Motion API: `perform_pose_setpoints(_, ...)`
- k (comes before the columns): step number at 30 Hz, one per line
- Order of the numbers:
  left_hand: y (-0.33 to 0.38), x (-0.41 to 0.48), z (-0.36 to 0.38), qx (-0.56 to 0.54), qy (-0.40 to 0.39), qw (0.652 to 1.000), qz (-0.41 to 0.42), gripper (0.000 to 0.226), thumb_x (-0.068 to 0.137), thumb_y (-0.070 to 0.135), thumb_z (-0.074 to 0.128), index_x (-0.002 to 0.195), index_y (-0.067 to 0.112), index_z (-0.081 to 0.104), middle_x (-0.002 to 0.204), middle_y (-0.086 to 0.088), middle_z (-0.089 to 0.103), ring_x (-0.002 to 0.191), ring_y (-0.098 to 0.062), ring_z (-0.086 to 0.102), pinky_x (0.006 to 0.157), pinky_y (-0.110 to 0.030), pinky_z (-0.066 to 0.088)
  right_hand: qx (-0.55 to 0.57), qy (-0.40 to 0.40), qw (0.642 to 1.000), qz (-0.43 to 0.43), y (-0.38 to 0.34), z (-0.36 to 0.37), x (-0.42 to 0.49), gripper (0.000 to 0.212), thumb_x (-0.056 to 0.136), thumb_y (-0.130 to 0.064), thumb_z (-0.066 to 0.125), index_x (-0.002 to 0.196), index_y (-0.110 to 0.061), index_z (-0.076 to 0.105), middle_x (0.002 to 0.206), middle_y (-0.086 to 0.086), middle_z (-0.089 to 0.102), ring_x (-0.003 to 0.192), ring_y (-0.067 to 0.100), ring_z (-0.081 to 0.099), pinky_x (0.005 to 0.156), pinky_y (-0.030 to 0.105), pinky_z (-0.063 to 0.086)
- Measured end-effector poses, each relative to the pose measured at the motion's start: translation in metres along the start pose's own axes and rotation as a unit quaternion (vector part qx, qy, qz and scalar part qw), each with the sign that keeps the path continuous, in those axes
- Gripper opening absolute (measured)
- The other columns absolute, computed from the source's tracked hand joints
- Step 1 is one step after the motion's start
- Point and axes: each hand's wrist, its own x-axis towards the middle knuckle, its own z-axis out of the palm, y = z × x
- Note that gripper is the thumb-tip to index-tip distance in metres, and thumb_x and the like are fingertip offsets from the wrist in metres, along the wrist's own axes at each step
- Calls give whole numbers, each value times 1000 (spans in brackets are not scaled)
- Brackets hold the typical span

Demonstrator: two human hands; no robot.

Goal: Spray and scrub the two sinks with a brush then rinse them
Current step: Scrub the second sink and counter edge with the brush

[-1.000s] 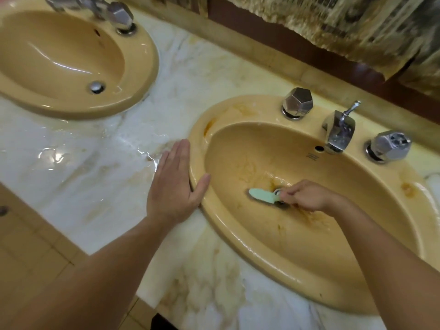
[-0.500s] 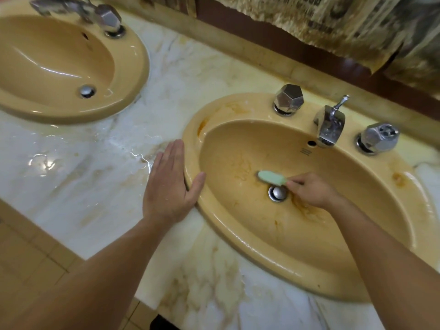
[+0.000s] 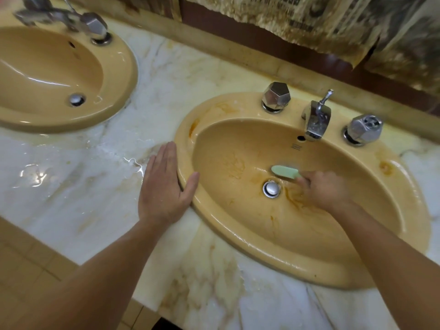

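Two tan oval sinks are set in a wet marble counter. The right sink [image 3: 238,232] has orange-brown stains in its bowl and on its rim. Inside it, my right hand [image 3: 323,189] grips a pale green brush [image 3: 284,172], whose head lies on the bowl just behind the chrome drain [image 3: 271,188]. My left hand [image 3: 164,189] rests flat on the counter with straight fingers, the thumb touching the sink's left rim. The left sink [image 3: 114,91] at the upper left looks clean and wet.
A chrome spout [image 3: 315,122] with two faceted knobs [image 3: 276,96] [image 3: 363,128] stands behind the right sink. Another tap [image 3: 59,16] stands behind the left sink. Water pools on the marble counter [image 3: 71,177]. A tiled floor shows at the lower left.
My right hand has moved the brush from over the drain to the bowl just behind it. The left hand has stayed on the counter at the rim. The view has shifted slightly.
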Motion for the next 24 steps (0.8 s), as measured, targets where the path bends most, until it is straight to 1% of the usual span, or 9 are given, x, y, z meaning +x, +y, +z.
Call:
perform_pose_setpoints(3, 0, 0, 0, -4, -2, 1000, 1, 84, 97, 60, 36, 161, 8, 19, 166, -10, 26, 155, -21, 16, 128, -36, 8, 2, -45, 999, 0, 2, 3, -5, 35, 101, -47, 41, 117, -32, 69, 98, 6, 69, 90, 29, 62, 77, 38, 53)
perform_pose_setpoints(6, 0, 0, 0, -6, -3, 1000, 3, 85, 97, 61, 34, 161, 8, 19, 166, -11, 26, 155, -21, 16, 128, -37, 8, -14, 12, 999, 31, 4, 7, -11, 35, 103, -46, 38, 119, -30, 65, 96, 9, 68, 88, 31, 63, 67, 34, 46)
perform_pose_setpoints(9, 1, 0, -1, -9, -1, 1000, -3, 84, 97, 60, 35, 161, 8, 19, 166, -11, 26, 155, -22, 17, 127, -34, 6, 13, -39, 999, 23, 1, 10, -21, 34, 104, -42, 40, 115, -27, 69, 96, 7, 69, 85, 27, 58, 67, 32, 41)
perform_pose_setpoints(13, 3, -1, -2, -7, 3, 1000, -3, 84, 97, 60, 36, 161, 8, 20, 165, -11, 27, 155, -22, 17, 126, -30, 4, 19, 6, 998, 62, 10, 8, -23, 35, 104, -42, 39, 116, -27, 68, 92, 7, 68, 78, 25, 55, 64, 33, 43)
perform_pose_setpoints(16, 2, 0, -2, -4, 3, 1000, -7, 84, 97, 60, 36, 161, 8, 20, 166, -10, 27, 155, -22, 17, 126, -29, 3, 45, -90, 994, 52, 13, 3, -25, 36, 102, -39, 44, 107, -22, 75, 86, 3, 68, 79, 21, 62, 62, 30, 46)
perform_pose_setpoints(19, 3, -1, -2, -3, 4, 1000, -8, 85, 96, 61, 35, 161, 8, 20, 165, -10, 27, 155, -21, 17, 126, -30, 5, -2, -43, 997, 67, 17, -7, -27, 35, 103, -39, 41, 109, -21, 71, 93, 6, 67, 83, 24, 63, 67, 31, 50)
perform_pose_setpoints(20, 3, -1, -2, -4, 4, 1000, -9, 85, 96, 61, 35, 161, 9, 20, 165, -11, 27, 155, -21, 16, 126, -30, 5, 12, -52, 996, 72, 18, -9, -27, 35, 102, -40, 43, 105, -19, 72, 93, 7, 67, 81, 24, 62, 67, 31, 50)
perform_pose_setpoints(22, 4, -2, -3, -9, 5, 1000, -12, 84, 96, 60, 36, 161, 9, 21, 166, -11, 27, 155, -21, 16, 126, -30, 5, 48, -138, 987, 67, 17, -11, -28, 37, 99, -40, 50, 94, -12, 74, 87, 9, 67, 71, 22, 59, 58, 29, 46)
perform_pose_setpoints(24, 4, -1, -3, -11, 7, 1000, -12, 84, 96, 60, 37, 161, 9, 21, 166, -11, 27, 155, -22, 16, 126, -31, 5, 34, -156, 984, 76, 18, -11, -27, 39, 98, -43, 51, 96, -11, 74, 85, 8, 66, 69, 20, 58, 57, 29, 45)
